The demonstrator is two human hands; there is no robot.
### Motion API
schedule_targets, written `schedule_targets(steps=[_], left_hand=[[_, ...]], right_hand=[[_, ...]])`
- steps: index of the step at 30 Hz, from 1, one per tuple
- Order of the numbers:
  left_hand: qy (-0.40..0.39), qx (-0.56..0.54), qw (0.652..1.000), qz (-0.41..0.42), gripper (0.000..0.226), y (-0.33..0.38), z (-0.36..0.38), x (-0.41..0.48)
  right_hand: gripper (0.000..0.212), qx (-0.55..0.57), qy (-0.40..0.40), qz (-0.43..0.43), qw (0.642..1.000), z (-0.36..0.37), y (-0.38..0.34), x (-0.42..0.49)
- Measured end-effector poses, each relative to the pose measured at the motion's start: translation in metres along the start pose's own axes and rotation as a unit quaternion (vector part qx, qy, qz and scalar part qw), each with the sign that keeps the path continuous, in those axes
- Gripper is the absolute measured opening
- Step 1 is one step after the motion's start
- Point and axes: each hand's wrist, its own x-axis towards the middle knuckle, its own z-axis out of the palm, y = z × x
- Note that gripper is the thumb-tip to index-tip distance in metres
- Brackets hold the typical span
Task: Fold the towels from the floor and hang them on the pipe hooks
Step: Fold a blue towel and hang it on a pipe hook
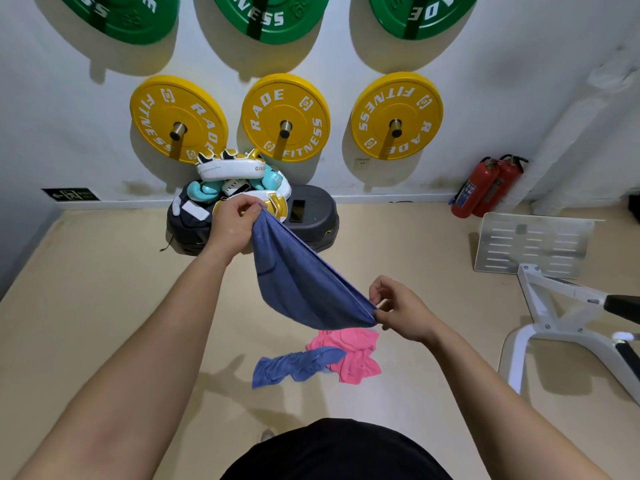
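A blue towel (301,278) hangs doubled in the air between my hands, its fold sagging downward. My left hand (235,220) pinches its far upper end in front of the boxing gear. My right hand (401,310) pinches its near end, lower and to the right. On the beige floor below lie a crumpled blue towel (294,365) and a crumpled pink towel (356,355), touching each other. No pipe hooks are visible.
Yellow weight plates (285,117) and green ones (270,15) hang on the white wall ahead. A dark step platform (311,216) holds boxing gloves and pads (235,178) and a phone. Two red fire extinguishers (485,188) stand right. A white bench frame (561,306) occupies the right side.
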Motion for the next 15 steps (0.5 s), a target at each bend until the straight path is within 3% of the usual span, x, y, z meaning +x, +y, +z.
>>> schedule_targets(steps=[5, 10, 15], left_hand=[[0.02, 0.036, 0.999, -0.035, 0.02, -0.019, 0.0, 0.013], [0.023, 0.042, 0.998, -0.036, 0.021, -0.02, 0.004, 0.019], [0.03, 0.04, 0.998, -0.036, 0.02, -0.02, 0.005, 0.022]], right_hand=[[0.026, -0.021, -0.028, -0.048, 0.998, 0.0, -0.019, -0.006], [0.035, -0.081, -0.022, -0.017, 0.996, 0.001, -0.024, -0.009], [0.016, -0.044, 0.021, -0.023, 0.999, 0.0, -0.025, -0.019]])
